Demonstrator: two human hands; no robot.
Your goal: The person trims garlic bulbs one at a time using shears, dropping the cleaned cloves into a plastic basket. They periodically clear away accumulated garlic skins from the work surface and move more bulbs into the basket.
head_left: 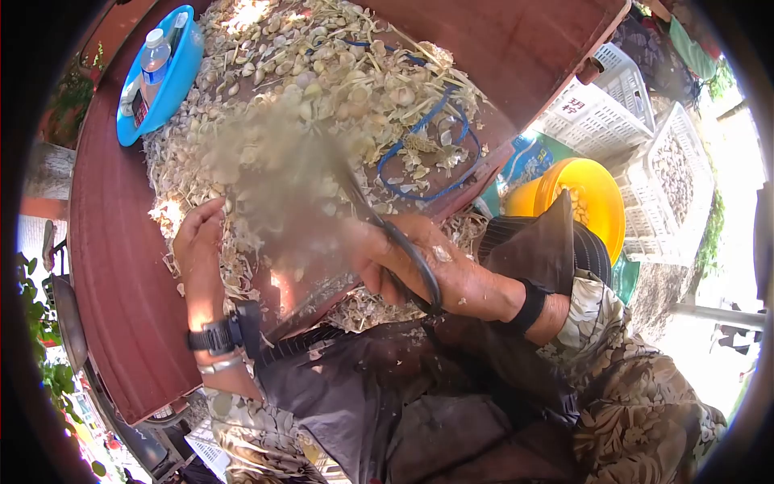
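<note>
My right hand (435,266) is closed around the dark handles of a pair of scissors (407,254). Their blades point up and left over the garlic, fading into a hazy smear at the middle of the view. To the left, my left hand (200,242) rests at the near edge of the garlic heap (266,68). Its fingers curl inward, and the haze hides their tips and anything between them. Cloves, bulbs, dry stems and papery skins make up the heap on the reddish-brown table (121,298).
A blue basin (187,60) holding a water bottle (155,56) sits at the upper left. Blue cord (387,165) loops over the garlic. At right stand a yellow bucket (609,189) with peeled cloves and white crates (637,234). A dark apron (339,395) covers my lap.
</note>
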